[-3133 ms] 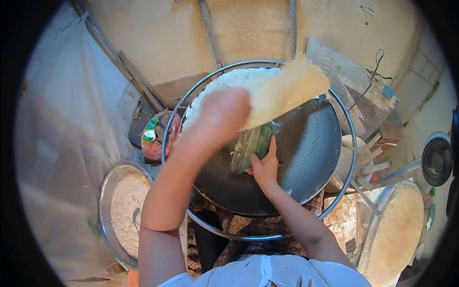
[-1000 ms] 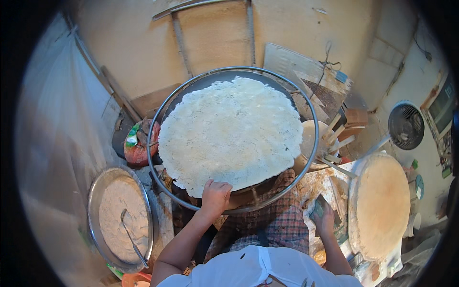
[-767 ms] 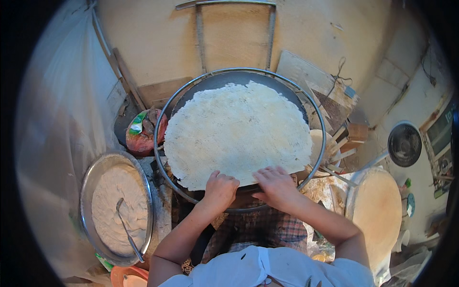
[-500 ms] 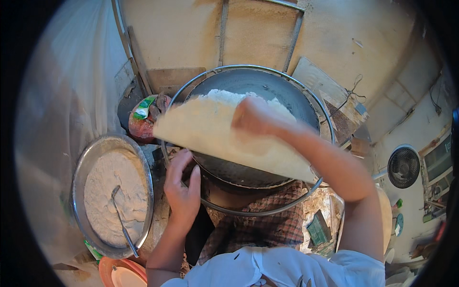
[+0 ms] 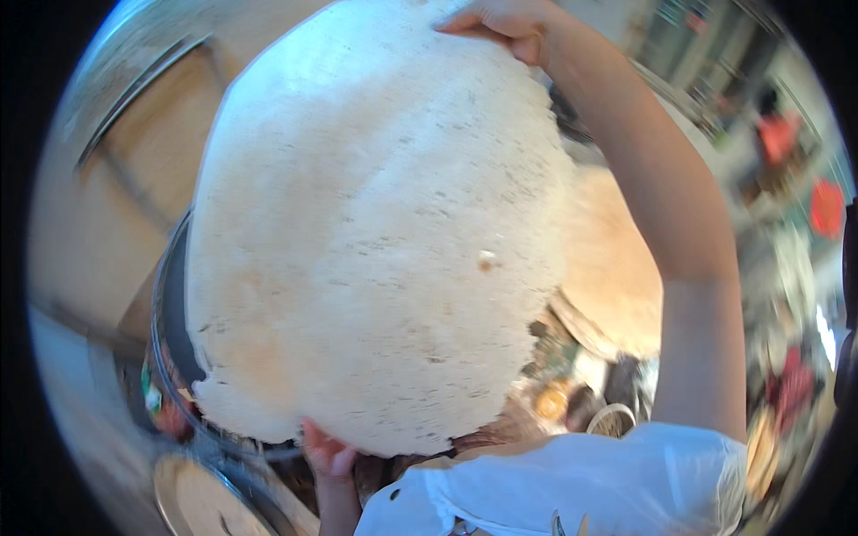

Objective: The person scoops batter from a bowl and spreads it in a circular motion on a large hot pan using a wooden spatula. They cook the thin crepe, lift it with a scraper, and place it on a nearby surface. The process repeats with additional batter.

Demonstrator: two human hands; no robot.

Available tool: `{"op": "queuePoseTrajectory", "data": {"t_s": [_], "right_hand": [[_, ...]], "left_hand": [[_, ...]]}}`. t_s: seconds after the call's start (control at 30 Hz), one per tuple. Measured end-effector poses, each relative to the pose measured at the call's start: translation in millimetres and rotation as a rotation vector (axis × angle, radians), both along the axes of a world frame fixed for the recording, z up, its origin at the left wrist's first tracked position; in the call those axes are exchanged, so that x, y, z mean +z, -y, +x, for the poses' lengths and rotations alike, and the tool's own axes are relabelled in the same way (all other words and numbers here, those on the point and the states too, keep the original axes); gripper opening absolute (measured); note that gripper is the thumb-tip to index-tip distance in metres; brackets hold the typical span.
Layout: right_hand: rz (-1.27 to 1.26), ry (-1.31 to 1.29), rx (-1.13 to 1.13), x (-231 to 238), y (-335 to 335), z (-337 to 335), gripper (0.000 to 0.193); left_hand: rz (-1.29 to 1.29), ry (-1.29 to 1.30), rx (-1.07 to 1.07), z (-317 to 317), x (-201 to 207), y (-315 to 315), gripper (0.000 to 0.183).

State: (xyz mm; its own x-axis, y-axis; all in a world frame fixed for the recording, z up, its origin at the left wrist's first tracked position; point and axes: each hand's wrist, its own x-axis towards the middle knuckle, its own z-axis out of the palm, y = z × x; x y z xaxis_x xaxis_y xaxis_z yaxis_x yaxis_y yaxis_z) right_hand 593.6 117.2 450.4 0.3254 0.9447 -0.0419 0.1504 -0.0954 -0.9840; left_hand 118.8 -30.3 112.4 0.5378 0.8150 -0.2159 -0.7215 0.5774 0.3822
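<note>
Flatbread sheet: the large, thin, off-white sheet [image 5: 375, 232] with a ragged edge and small dark flecks is raised in front of you, filling the middle of the view and hiding much of what lies behind.
Sheet's face: pale brown patches tint its left and lower parts; one small brown spot sits right of the middle.
Your right hand: your bare right hand [image 5: 509, 25] is at the sheet's upper right edge, fingers closed over it and gripping it, the arm raised and bent.
Your left hand: your bare left hand [image 5: 329, 451] is at the sheet's bottom edge, its fingers slightly parted and touching it; blur keeps you from telling whether they pinch.
Pan and ring: a dark round pan [image 5: 181, 322] shows past the sheet's left edge, with a grey metal ring [image 5: 157, 308] around it.
Lower left: a round metal basin [image 5: 234, 500] is partly in view, near the ring.
Right side: a broad, tan, rounded slab [image 5: 612, 259] shows between the sheet and your right arm.
Your clothing: a white short-sleeved shirt [image 5: 581, 473] crosses the lower edge.
</note>
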Motion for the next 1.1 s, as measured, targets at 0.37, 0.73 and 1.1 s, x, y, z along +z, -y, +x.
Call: {"op": "queuePoseTrajectory", "data": {"t_s": [0.37, 0.73, 1.1], "right_hand": [[0.129, -0.487, -0.880, -148, 417, 284, 0.035], [0.210, -0.589, -1.228, -448, 588, 324, 0.043], [0.008, -0.169, -1.176, -416, 545, 358, 0.013]], "left_hand": [[0.228, -0.408, -0.540, 354, 63, -117, 0.032], [0.762, -1.007, -0.668, 504, -31, -57, 0.051], [0.455, -1.136, -1.195, 363, -26, -40, 0.040]]}}
